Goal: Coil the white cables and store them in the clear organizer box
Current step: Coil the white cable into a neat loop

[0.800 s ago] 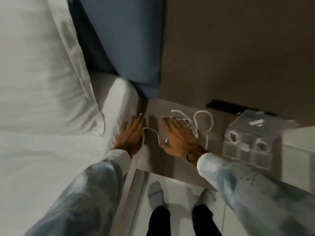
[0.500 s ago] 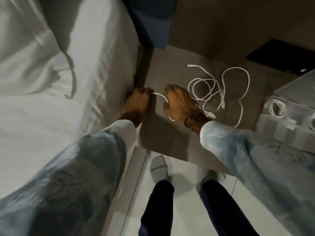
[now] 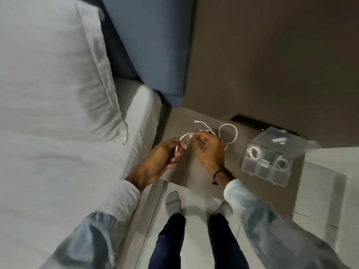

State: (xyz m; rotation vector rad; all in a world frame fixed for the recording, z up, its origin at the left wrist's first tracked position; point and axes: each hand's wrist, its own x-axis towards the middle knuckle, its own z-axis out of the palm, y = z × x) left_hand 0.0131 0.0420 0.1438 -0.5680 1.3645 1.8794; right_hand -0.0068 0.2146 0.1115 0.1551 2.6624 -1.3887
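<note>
A white cable [image 3: 229,133] lies partly looped on the brown bedside surface [image 3: 196,171]. Its near end is lifted between my two hands. My left hand [image 3: 167,154] pinches one end of it. A short arc of cable runs from there to my right hand [image 3: 208,148], which grips it too. Loose loops and a plug end trail behind my right hand. The clear organizer box [image 3: 268,162] stands open to the right, holding two coiled white cables in its compartments.
A bed with white sheets [image 3: 58,162] and a pillow [image 3: 48,65] fills the left. A blue headboard panel [image 3: 151,45] rises behind. A dark flat object [image 3: 250,122] lies behind the box. My socked feet stand on the light floor below.
Both hands have lifted off the surface with the cable end held between them. The view has swung upward, so the box and cable loops appear smaller and farther right.
</note>
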